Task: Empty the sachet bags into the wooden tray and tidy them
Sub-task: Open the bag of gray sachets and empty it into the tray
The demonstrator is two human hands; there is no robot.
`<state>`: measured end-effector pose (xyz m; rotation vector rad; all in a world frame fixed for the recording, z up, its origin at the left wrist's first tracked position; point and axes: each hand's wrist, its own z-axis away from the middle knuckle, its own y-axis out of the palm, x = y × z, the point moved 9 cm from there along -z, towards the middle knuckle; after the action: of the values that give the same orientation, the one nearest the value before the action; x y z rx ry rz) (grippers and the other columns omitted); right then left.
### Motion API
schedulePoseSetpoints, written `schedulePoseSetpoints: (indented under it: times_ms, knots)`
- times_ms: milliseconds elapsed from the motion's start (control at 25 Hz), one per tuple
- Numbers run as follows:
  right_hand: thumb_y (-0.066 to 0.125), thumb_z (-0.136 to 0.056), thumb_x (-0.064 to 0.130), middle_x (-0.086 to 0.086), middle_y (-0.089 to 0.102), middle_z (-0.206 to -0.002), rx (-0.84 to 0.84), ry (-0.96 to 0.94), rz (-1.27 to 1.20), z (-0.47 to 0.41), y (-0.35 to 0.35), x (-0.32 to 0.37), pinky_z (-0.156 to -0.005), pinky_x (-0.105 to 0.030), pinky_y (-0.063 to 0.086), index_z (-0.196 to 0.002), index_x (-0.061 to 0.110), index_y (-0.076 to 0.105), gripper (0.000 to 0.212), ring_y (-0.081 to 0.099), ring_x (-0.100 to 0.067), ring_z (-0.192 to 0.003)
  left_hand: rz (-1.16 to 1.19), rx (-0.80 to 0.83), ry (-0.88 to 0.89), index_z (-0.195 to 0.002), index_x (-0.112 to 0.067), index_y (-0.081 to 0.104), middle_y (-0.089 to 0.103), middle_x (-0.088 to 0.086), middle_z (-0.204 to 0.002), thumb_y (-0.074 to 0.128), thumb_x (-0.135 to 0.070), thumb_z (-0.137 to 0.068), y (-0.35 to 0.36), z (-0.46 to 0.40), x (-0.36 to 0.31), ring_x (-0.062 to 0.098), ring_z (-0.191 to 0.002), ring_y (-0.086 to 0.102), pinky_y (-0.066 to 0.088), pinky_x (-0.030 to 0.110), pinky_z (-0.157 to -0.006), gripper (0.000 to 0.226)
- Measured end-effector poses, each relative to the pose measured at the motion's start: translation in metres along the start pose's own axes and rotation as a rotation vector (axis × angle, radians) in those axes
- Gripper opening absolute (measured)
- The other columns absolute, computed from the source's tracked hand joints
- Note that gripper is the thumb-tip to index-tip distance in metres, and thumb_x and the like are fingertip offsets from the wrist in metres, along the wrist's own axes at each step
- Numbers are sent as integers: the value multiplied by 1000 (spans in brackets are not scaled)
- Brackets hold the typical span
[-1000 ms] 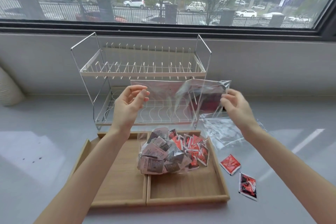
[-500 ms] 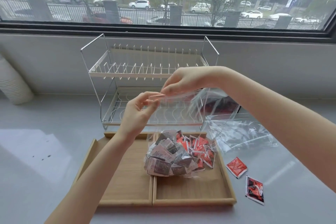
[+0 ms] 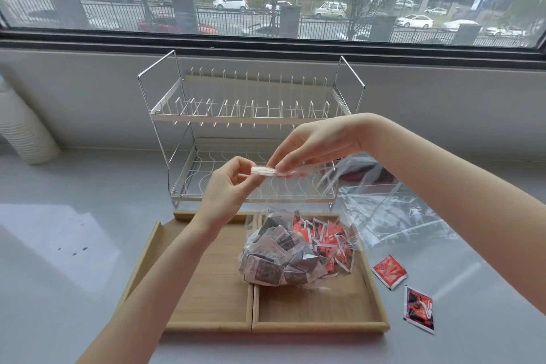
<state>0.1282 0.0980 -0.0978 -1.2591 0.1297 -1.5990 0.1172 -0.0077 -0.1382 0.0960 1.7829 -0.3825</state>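
A clear plastic bag [image 3: 295, 248] full of grey-brown and red sachets rests in the wooden tray [image 3: 206, 301], straddling its middle divider. The bag's top edge is lifted above the tray. My left hand [image 3: 227, 189] pinches that top edge from the left. My right hand [image 3: 313, 148] pinches the same edge just to the right, fingers pointing left, and the two hands nearly touch. Two red sachets [image 3: 389, 271] [image 3: 419, 309] lie loose on the counter right of the tray.
A white two-tier wire dish rack [image 3: 245, 121] stands right behind the tray. An emptied clear bag [image 3: 390, 216] lies crumpled at the right. A stack of white cups [image 3: 23, 127] stands at the far left, by the wall under the window.
My right hand has crossed from the bag's right corner to the left and met my left hand. Both now pinch the top edge close together, and the bag's top is gathered instead of spread wide.
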Motion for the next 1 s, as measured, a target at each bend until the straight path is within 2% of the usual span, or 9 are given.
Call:
schedulePoseSetpoints:
  times_ms: [80,200,320,400,480,560,680,840,1000]
  knots:
    - [37,-96,35,13,64,-96,24,29,-51,0,5,-3,-75,-13,50,-120,13,58,39,63,6,-82,40,5,17,-73,-18,55,61,-3,-73,67,-26,-75,-1,1,-4,9,-69,55,46,20,-67,15]
    - [27,-97,42,9,63,-92,16,69,-181,-6,8,-5,-76,-21,47,-106,20,63,43,60,-1,-79,62,-7,45,-66,-21,53,58,-6,-67,67,-37,-65,-6,1,-11,4,-62,51,44,14,-62,21]
    - [35,-97,37,13,60,-81,17,43,-101,-7,10,3,-65,-15,47,-90,25,65,33,55,2,-64,76,15,73,-68,-21,56,64,-2,-71,67,-37,-64,-6,2,-14,5,-64,53,43,9,-60,19]
    - [40,-96,34,19,58,-69,14,32,-58,-5,12,9,-61,-12,45,-83,28,66,29,52,2,-61,86,21,82,-69,-22,57,67,-8,-68,67,-34,-65,-6,3,-14,4,-66,55,42,8,-60,16]
    - [47,-92,37,19,59,-69,-46,44,-12,-3,8,8,-63,-14,46,-83,31,67,23,54,3,-64,82,13,80,-68,-24,57,66,-13,-60,69,-28,-69,-7,1,-12,0,-62,56,41,7,-58,12]
    - [54,-87,42,13,62,-79,-137,55,20,-4,2,6,-73,-20,51,-85,32,69,18,57,-2,-76,49,-6,81,-68,-22,57,62,-16,-53,69,-17,-75,-8,0,-11,-4,-54,52,38,5,-53,15]
    - [64,-79,44,13,65,-77,-309,63,9,-4,-9,6,-76,-21,53,-79,33,71,13,60,-5,-79,40,-33,50,-68,-17,56,57,-13,-45,65,-16,-79,-9,-2,-8,-5,-46,49,35,4,-48,15]
    - [73,-68,47,12,66,-75,-412,64,-39,1,-13,7,-79,-22,50,-78,26,74,24,61,-5,-79,84,-8,14,-67,-17,54,57,-14,-44,63,-13,-81,-8,-3,-6,-5,-46,50,36,5,-48,17]
    - [78,-64,41,18,64,-56,-521,15,-108,5,-16,10,-57,-7,46,-67,27,73,15,57,8,-59,88,19,14,-66,-18,51,57,-15,-45,59,-9,-83,-8,-3,-9,-6,-47,50,36,6,-48,21]
